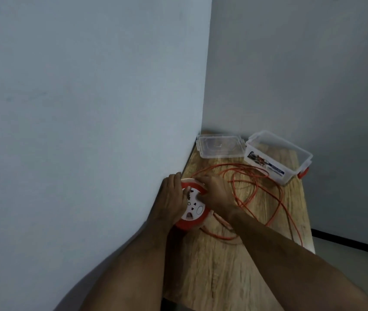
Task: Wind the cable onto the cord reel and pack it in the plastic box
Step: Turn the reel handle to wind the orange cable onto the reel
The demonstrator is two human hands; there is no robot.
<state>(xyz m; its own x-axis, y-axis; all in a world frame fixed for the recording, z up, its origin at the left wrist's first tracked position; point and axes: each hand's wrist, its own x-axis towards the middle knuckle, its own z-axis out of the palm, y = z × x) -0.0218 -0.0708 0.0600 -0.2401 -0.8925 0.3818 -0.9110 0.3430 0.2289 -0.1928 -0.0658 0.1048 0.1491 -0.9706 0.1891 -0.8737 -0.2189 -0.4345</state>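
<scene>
Two bare forearms reach in from the bottom edge over a wood-grain bench (pixel 223 277), a narrow plank top set into a wall corner.

Left hand (pixel 174 198) wraps the left rim of the reel (pixel 193 209), fingers curled over the edge: grip closed on the reel. Right hand (pixel 216 191) lies across the reel's far right rim, fingers bent down onto it where the cable comes off. Whether it pinches the cable or only the rim, cannot tell.

Reel is round, a smooth plastic disc: white face with socket holes and a round button, orange-red sides. It sits at the bench's left edge, tight to the wall (pixel 88 108), tilted toward the camera.

Cable (pixel 277 198) is thin, orange, mostly unwound. It lies in loose, overlapping loops on the bench, right of and beyond the reel, and one strand curls under the right forearm.

Further back, a clear plastic lid (pixel 220 145), rectangular with rounded corners, lies flat in the corner. Just right of it, the box (pixel 277 157): clear, rectangular, open, printed label on its near side, an orange clip at its right end. Cable loops reach up to the box's near wall; the box itself looks empty.

Walls are plain, matte, pale grey.
</scene>
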